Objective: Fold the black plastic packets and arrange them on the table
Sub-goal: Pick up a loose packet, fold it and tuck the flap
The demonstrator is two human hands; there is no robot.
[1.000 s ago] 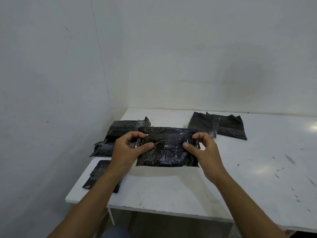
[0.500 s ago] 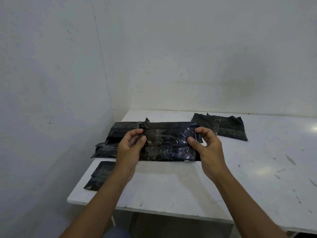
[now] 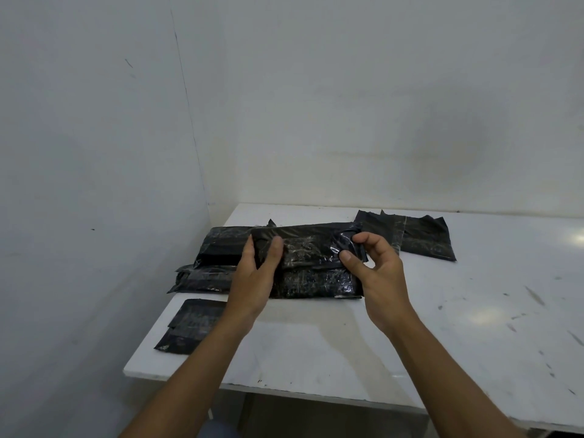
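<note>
Glossy black rectangular plastic packet (image 3: 313, 263) partly folded, at left-middle of scuffed white table (image 3: 347, 343).
Left end gripped by left hand (image 3: 256, 276), thumb on top; right-end flap pinched by right hand (image 3: 376, 273). Pile of black plastic packets (image 3: 218, 257) just behind-left, flat black pieces (image 3: 189, 327) at front-left corner, flat black sheets (image 3: 420, 237) back right.

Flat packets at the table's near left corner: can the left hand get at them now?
Probably, once freed: the left hand grips the packet being folded, while the flat packets lie uncovered close by on its side.
</note>
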